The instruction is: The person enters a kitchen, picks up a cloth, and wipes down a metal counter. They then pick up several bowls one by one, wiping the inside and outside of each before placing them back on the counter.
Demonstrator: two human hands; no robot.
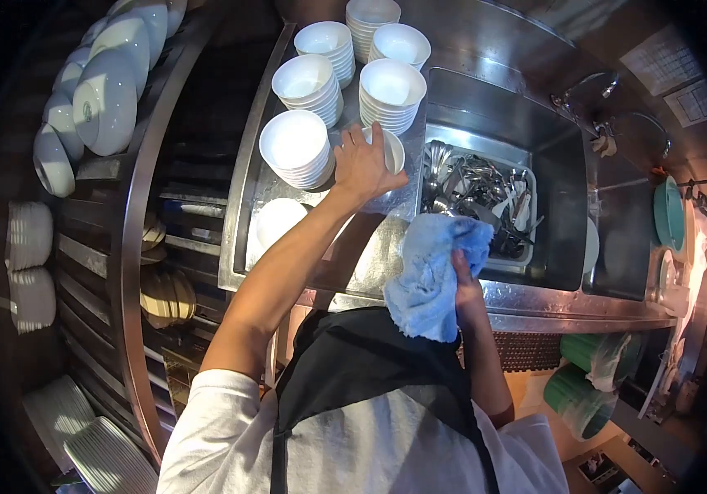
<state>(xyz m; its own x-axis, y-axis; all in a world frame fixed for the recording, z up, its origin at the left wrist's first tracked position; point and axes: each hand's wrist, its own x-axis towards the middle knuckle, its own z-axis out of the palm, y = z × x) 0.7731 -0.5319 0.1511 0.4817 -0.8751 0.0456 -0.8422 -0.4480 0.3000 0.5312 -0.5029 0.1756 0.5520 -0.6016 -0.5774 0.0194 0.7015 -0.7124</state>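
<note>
My left hand reaches over the steel counter with fingers spread and thumb stretched out. It is at a small white bowl, partly covering it; whether the fingertips press on the bowl is hidden. Just left of this hand stands a stack of white bowls, and another stack rises behind it. My right hand is closed around a light blue cloth, which hangs bunched up in front of my black apron.
Right of the counter, a sink holds a white tub full of cutlery. More bowl stacks stand farther back. A slatted shelf with plates lies to the left. Green bins stand at lower right.
</note>
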